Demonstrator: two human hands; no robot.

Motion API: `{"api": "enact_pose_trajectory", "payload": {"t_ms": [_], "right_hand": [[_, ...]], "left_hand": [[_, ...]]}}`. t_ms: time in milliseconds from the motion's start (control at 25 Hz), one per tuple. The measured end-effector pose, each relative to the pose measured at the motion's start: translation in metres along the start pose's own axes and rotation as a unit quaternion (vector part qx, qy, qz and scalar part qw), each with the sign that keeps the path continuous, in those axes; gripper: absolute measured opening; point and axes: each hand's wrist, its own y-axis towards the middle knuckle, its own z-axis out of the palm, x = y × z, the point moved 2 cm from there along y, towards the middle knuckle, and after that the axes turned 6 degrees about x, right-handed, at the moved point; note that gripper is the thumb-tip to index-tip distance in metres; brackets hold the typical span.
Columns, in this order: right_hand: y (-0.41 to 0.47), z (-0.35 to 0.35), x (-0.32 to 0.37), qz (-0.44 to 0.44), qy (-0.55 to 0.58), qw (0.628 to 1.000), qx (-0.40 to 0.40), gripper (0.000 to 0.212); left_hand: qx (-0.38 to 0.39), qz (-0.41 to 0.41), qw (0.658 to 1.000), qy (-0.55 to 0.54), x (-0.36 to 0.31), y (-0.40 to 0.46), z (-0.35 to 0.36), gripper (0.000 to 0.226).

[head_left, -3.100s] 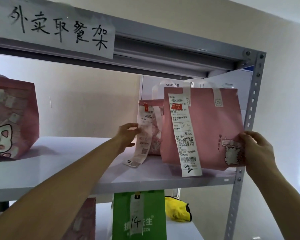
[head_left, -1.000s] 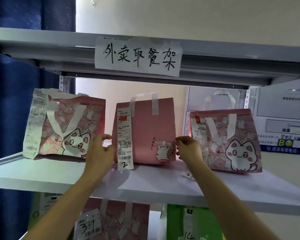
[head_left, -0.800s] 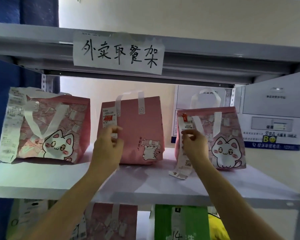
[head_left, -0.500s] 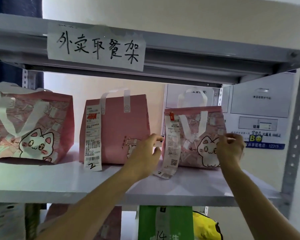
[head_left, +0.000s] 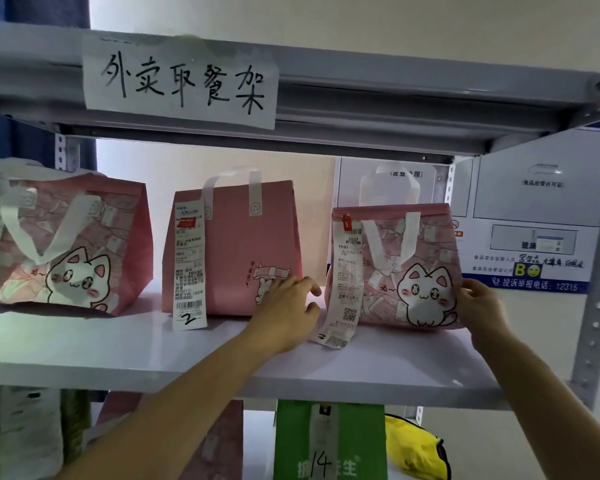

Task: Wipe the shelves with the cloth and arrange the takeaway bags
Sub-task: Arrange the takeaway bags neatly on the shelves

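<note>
While right hand (head_left: 478,306) pinches cat bag (head_left: 413,265), left hand (head_left: 288,306) just beside.

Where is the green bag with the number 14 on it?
In the head view the green bag stands on the lower shelf, under the white shelf that holds the pink bags, with a yellow thing just to its right.

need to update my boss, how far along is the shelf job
Looks done: three pink bags stand in a row on the white shelf. In hand: the left hand and the right hand flank the right bag, apparently straightening it. Left: the lower shelf, with the green bag and what may be a yellow cloth; wiping can't be judged.
</note>
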Motion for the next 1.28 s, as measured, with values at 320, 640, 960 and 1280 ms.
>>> {"api": "enact_pose_trajectory", "payload": {"t_ms": [320,640,960,1280], "right_hand": [[-0.017,-0.02,0.004,0.024,0.021,0.999,-0.022,0.026],[-0.066,-0.027,0.012,-0.08,-0.066,0.992,-0.078,0.036],[-0.15,0.021,0.017,-0.219,-0.061,0.974,0.014,0.023],[-0.243,0.081,0.032,-0.301,-0.048,0.949,0.088,0.024]], "left_hand": [[0.0,-0.003,1.0,0.001,0.0,-0.009,0.0,0.032],[-0.015,0.029,0.999,-0.038,-0.009,-0.04,0.001,0.027],[-0.043,0.051,0.997,-0.04,-0.019,-0.111,0.002,0.022],[-0.042,0.023,0.999,0.002,0.004,-0.196,-0.008,0.029]]}}
